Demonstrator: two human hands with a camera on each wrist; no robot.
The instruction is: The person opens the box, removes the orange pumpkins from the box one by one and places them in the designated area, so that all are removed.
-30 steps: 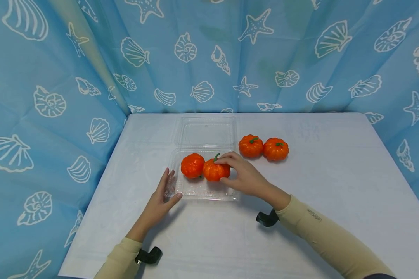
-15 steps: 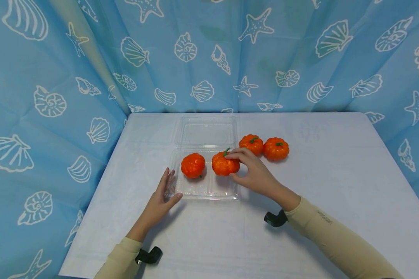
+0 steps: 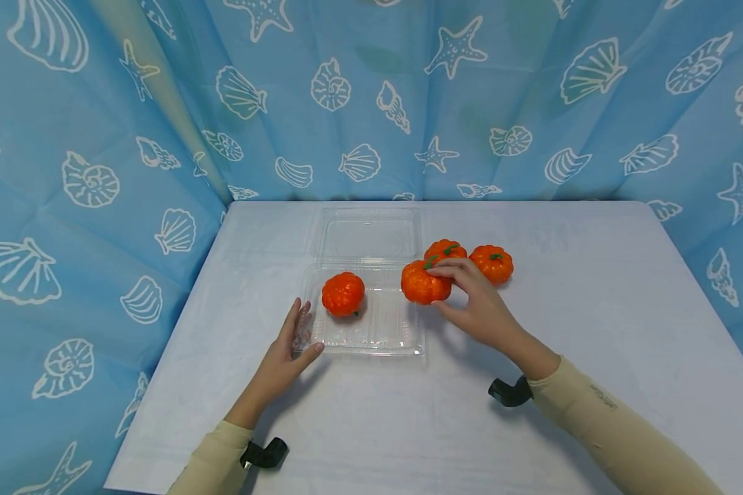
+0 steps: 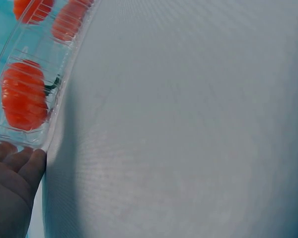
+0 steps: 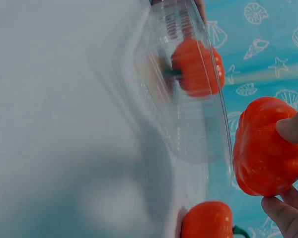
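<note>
My right hand (image 3: 479, 306) pinches a small orange toy pumpkin (image 3: 422, 283) with a green stem, thumb on one side and fingers on the other. It is raised over the right end of a clear plastic clamshell box (image 3: 380, 342). Inside the box, toward the left, another orange pumpkin (image 3: 343, 294) lies tipped, its stem (image 4: 52, 85) pointing toward the front. My left hand (image 3: 287, 354) rests against the box's left end, fingers extended along the side and thumb at the front corner.
Behind the box its clear lid (image 3: 368, 234) lies folded back. Two more orange pumpkins, one partly covered (image 3: 446, 247) and one farther right (image 3: 492, 264), sit side by side on the white tabletop (image 3: 594, 302). A blue seashell-patterned curtain (image 3: 371, 103) borders the table's back and left.
My right hand has lifted the pumpkin from beside the other one in the box and carried it right, toward the two on the table. My left hand has stayed put.
</note>
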